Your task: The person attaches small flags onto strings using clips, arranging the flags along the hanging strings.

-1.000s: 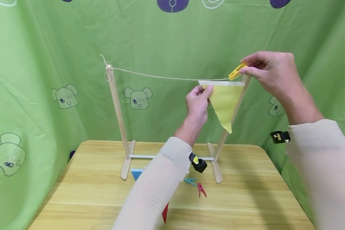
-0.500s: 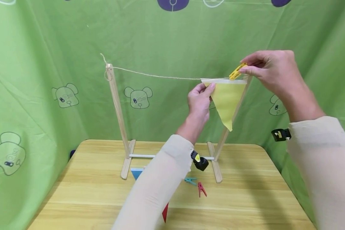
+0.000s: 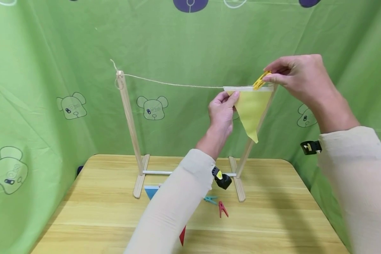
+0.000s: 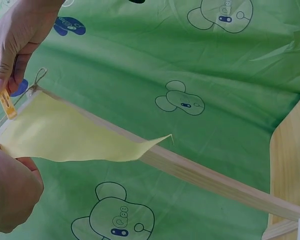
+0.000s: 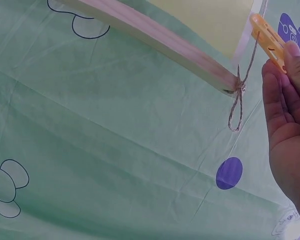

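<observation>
A yellow triangular pennant (image 3: 252,109) with a white top strip hangs point down, its strip level with the string (image 3: 177,84). My left hand (image 3: 221,111) pinches the strip's left end between thumb and fingers. Near the strip's right part, my right hand (image 3: 300,79) pinches a yellow clothespin (image 3: 261,80) by its handles. In the left wrist view the clothespin (image 4: 7,104) overlaps the pennant's (image 4: 70,132) top edge. From the right wrist camera, the clothespin (image 5: 270,44) is at the string beside the knot (image 5: 239,89); whether it bites both cannot be told.
Two wooden posts (image 3: 129,123) on feet, joined by a white rod (image 3: 157,173), hold the string above a wooden table (image 3: 92,211). A teal clothespin (image 3: 211,199), a red clothespin (image 3: 222,209), a blue pennant (image 3: 150,191) and a red one (image 3: 182,236) lie there, the pennants partly behind my left sleeve.
My left hand has moved slightly up and right with the pennant, whose strip now meets the string. The yellow clothespin's tip now overlaps the strip; my right hand has barely moved.
</observation>
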### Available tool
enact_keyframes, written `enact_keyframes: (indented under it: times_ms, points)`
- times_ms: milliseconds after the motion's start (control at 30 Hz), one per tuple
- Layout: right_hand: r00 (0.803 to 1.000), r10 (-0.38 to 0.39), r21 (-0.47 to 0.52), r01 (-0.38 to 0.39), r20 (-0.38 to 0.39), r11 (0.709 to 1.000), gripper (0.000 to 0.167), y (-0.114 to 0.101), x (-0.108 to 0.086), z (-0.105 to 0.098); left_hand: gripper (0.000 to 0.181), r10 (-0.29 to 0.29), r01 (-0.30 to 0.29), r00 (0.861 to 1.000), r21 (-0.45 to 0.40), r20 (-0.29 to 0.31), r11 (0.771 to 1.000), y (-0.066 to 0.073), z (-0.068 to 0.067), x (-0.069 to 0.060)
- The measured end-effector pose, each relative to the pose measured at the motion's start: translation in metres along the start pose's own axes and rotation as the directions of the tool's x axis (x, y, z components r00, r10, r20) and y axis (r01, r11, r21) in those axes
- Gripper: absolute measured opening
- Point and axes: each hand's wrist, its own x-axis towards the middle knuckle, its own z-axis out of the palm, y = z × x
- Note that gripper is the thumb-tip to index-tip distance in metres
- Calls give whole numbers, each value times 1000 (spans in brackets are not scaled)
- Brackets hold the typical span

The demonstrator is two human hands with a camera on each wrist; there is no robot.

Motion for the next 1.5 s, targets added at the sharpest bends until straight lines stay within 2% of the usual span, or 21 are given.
enact_keyframes:
  times_ms: [400,933,1167,1500]
  points:
    - [999,-18,-11,18,36,1000,25,1,1,-1,23,-2,2,1000,-7,13,1000,0,-1,0]
    - [997,-66,-31,67,30,997,21,-2,2,0,24,23,-21,999,-57,39,998,1,-3,-1]
    - [995,-90,-39,92,28,995,19,-5,2,6,24,35,-33,998,-33,54,999,3,-5,0]
    - [995,-86,-57,89,58,994,21,-5,2,9,24,22,-21,999,-21,44,1000,3,-7,0]
